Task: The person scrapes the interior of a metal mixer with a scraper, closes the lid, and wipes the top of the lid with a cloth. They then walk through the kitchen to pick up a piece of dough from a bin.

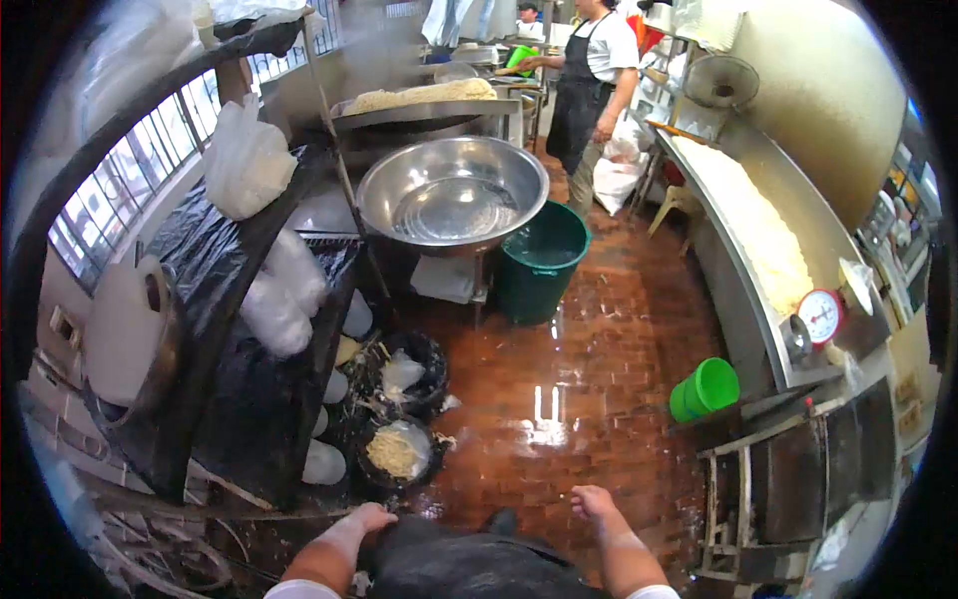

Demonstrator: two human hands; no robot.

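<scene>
My left hand [371, 516] hangs low beside my dark apron [469, 564], its fingers loosely bent and nothing visible in it. Just beyond it stands a black bin [424, 477] with pale yellow noodle-like strands [391, 453] and a clear plastic bag in it. On the other side of the apron, my right hand [593, 502] is held over the wet brown floor [519, 399]. Its fingers are slightly apart and hold nothing that I can see. Neither hand touches any of the things around.
Ahead, a wide metal basin [454, 225] stands beside a dark green bucket [547, 285]. A metal counter [788, 371] along the right carries pale noodles [753, 225] and a red scale [820, 316]. A bright green bucket [707, 389] sits below. A person in an apron [584, 90] stands at the back.
</scene>
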